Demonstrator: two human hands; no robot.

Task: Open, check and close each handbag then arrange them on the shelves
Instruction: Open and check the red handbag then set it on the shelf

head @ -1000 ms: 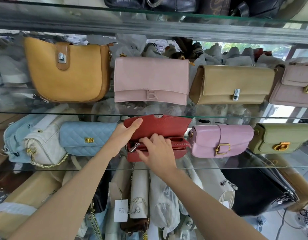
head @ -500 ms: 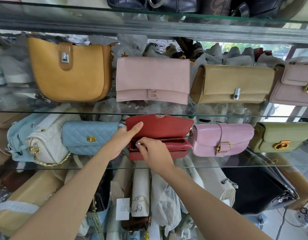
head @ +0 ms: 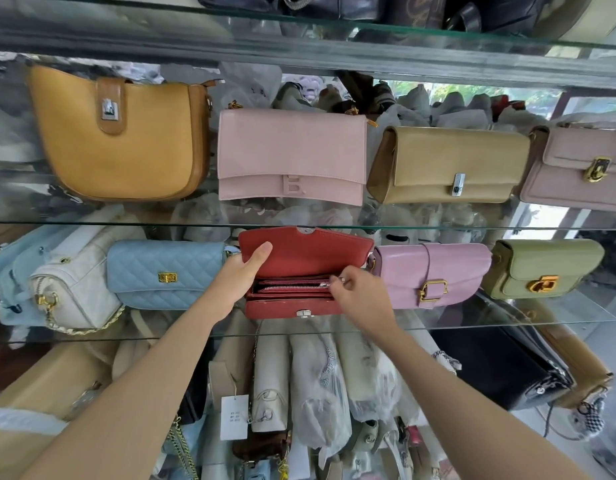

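Red handbag [head: 305, 251] sits on the glass shelf [head: 507, 322]; left hand [head: 239, 275] grips its raised flap to expose the inside, while right hand [head: 362, 294] pinches the zipper pull [head: 329, 285].

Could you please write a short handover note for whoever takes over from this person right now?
Left hand holds the raised flap of the red handbag, thumb on the flap's inside.
Right hand pinches the zip pull at the right end of the inner pocket.
The red handbag stands on the middle glass shelf, between the blue quilted bag and the pink buckle bag.
Done: flap open, pockets in view.
Left: finish the zip, close the flap, set the bag straight, go on to the next bags.
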